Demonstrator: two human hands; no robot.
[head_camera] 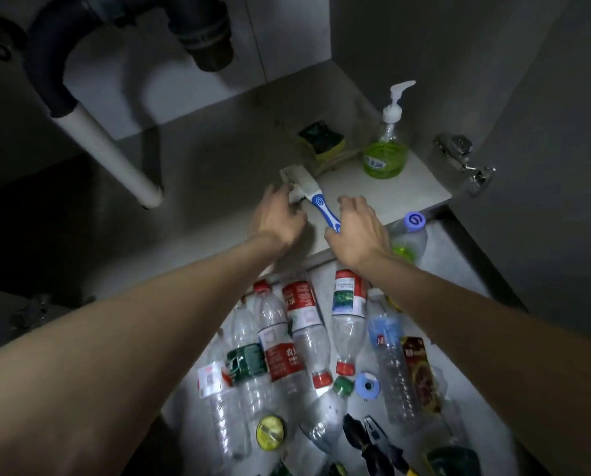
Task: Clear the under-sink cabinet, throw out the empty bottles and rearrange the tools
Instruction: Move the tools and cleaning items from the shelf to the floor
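A scrub brush [322, 205] with a blue and white handle and a white head lies on the cabinet floor [400, 192] near its front edge. My left hand [280, 219] pinches the white head end. My right hand [359, 231] curls over the handle's near end, thumb beneath it. Several empty plastic bottles [307, 324] with red, green and blue labels lie in a heap on the floor in front of the cabinet, below my forearms. Black-handled pliers [373, 441] and a blue tape roll [367, 384] lie among them.
A pump bottle of green soap [386, 156] stands at the cabinet's right, with a green and yellow sponge pack [321, 140] behind the brush. A white drain pipe [108, 149] slants down at left. A door hinge [462, 159] juts out at right. A blue-capped bottle [412, 231] lies by the edge.
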